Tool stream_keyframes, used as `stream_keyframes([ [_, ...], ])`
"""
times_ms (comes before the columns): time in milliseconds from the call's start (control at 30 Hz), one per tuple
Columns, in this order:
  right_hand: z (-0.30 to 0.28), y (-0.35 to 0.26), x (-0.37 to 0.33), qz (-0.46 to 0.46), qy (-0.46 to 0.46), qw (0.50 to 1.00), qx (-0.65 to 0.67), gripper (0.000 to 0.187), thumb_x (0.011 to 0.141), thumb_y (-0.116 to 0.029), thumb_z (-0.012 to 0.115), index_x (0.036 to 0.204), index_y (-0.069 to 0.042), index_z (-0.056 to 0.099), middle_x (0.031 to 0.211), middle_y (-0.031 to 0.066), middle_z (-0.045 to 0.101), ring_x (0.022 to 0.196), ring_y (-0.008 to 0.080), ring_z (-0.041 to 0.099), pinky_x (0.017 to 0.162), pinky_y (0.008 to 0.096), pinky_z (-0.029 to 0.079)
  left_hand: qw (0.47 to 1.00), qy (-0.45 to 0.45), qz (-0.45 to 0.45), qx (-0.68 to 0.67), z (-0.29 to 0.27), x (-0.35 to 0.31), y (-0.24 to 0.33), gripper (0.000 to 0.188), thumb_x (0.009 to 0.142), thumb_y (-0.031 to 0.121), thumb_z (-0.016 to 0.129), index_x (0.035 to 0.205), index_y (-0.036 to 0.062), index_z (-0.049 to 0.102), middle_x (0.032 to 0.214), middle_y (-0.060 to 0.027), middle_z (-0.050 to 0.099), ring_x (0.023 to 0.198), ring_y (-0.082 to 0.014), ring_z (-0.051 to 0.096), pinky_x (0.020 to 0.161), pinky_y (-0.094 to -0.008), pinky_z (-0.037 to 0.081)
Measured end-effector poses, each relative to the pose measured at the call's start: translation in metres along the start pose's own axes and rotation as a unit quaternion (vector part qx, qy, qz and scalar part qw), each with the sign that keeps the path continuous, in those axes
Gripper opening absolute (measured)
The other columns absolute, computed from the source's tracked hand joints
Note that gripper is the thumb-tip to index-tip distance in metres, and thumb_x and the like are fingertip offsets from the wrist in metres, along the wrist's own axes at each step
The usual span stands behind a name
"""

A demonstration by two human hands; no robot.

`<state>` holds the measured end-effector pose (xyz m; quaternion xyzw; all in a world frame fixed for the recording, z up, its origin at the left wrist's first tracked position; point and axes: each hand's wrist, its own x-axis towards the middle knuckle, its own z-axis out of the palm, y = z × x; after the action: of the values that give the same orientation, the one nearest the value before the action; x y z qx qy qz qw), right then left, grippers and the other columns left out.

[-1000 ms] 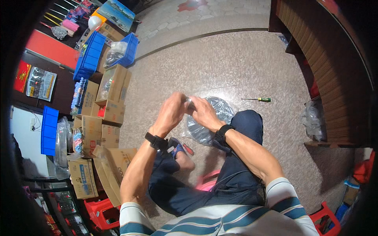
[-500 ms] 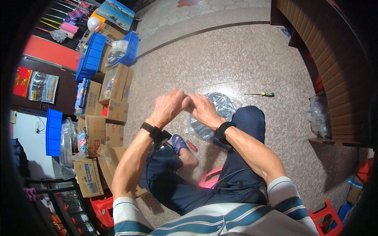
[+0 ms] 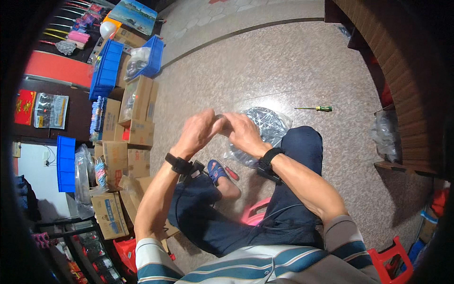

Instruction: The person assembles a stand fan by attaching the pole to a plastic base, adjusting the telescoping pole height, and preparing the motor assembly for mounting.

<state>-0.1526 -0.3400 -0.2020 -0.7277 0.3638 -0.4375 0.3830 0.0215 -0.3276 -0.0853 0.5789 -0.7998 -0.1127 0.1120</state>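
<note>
My left hand (image 3: 198, 131) and my right hand (image 3: 243, 133) meet in front of me, fingers curled and thumbs close together. Between them a sliver of a small dark thing (image 3: 219, 117) shows; its kind cannot be made out, as the fingers cover most of it. Beyond my right hand, on the floor, lies a round black thing with a pattern of pale lines (image 3: 268, 124), partly wrapped in clear plastic. To its right is a screwdriver (image 3: 323, 108) with a green and black handle. A red and black handle (image 3: 231, 173) lies beside my sandalled foot (image 3: 217, 171).
Cardboard boxes (image 3: 140, 102) and blue plastic bins (image 3: 108, 68) are stacked along the left. A brown wooden counter (image 3: 402, 80) stands at right, with a clear plastic bag (image 3: 385, 135) by it. Red stools (image 3: 391, 259) stand near me; a pink seat (image 3: 255, 213) shows between my legs.
The view has shifted slightly. Both hands stay together in nearly the same place, with only a small change in the fingers and wrists.
</note>
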Motion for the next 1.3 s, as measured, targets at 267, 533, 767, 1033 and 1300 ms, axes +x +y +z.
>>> stream_keyframes([
  [267, -0.004, -0.004, 0.004, 0.036, -0.021, 0.999, 0.019, 0.046, 0.084, -0.001, 0.071, 0.129, -0.007, 0.067, 0.114, 0.0163, 0.071, 0.105, 0.0412, 0.066, 0.093, 0.0508, 0.055, 0.991, 0.01, -0.027, -0.13, -0.002, -0.011, 0.007, 0.03, 0.103, 0.027, 0.074, 0.112, 0.0008, 0.062, 0.087, -0.0136, 0.063, 0.074, -0.0256, 0.059, 0.068, -0.0399, 0.049],
  [533, -0.003, 0.003, 0.005, 0.029, -0.029, 0.999, 0.019, 0.051, 0.082, 0.001, 0.071, 0.132, -0.008, 0.066, 0.111, 0.0163, 0.071, 0.103, 0.0408, 0.066, 0.091, 0.0507, 0.055, 0.994, -0.002, -0.017, -0.104, -0.006, -0.009, 0.011, 0.031, 0.101, 0.02, 0.076, 0.122, 0.0012, 0.064, 0.095, -0.0133, 0.065, 0.08, -0.027, 0.064, 0.072, -0.0379, 0.052],
  [767, -0.006, 0.003, 0.006, 0.025, -0.029, 0.999, 0.02, 0.054, 0.081, 0.002, 0.071, 0.134, -0.008, 0.064, 0.111, 0.0175, 0.07, 0.104, 0.0412, 0.066, 0.092, 0.0515, 0.055, 0.998, 0.028, 0.025, -0.046, -0.001, -0.006, 0.013, 0.02, 0.1, 0.01, 0.073, 0.115, 0.0011, 0.063, 0.099, -0.0179, 0.066, 0.085, -0.0371, 0.07, 0.073, -0.0433, 0.056],
  [1033, -0.01, 0.01, 0.019, 0.002, -0.076, 0.996, 0.052, 0.039, 0.085, 0.0, 0.069, 0.123, -0.004, 0.072, 0.109, 0.0206, 0.073, 0.102, 0.0411, 0.07, 0.09, 0.0491, 0.056, 0.998, 0.036, -0.025, -0.044, 0.003, -0.01, 0.014, 0.018, 0.102, 0.014, 0.071, 0.111, 0.0016, 0.063, 0.098, -0.0186, 0.064, 0.084, -0.0379, 0.067, 0.074, -0.0451, 0.054],
  [1300, -0.02, -0.018, 0.028, 0.048, -0.148, 0.987, 0.044, 0.038, 0.088, -0.02, 0.085, 0.122, -0.007, 0.074, 0.105, 0.0175, 0.076, 0.101, 0.0364, 0.074, 0.086, 0.0443, 0.056, 0.99, 0.044, -0.028, -0.132, -0.003, -0.032, -0.015, 0.034, 0.106, 0.029, 0.069, 0.131, 0.0076, 0.066, 0.109, -0.0118, 0.065, 0.091, -0.0238, 0.067, 0.078, -0.0375, 0.056],
])
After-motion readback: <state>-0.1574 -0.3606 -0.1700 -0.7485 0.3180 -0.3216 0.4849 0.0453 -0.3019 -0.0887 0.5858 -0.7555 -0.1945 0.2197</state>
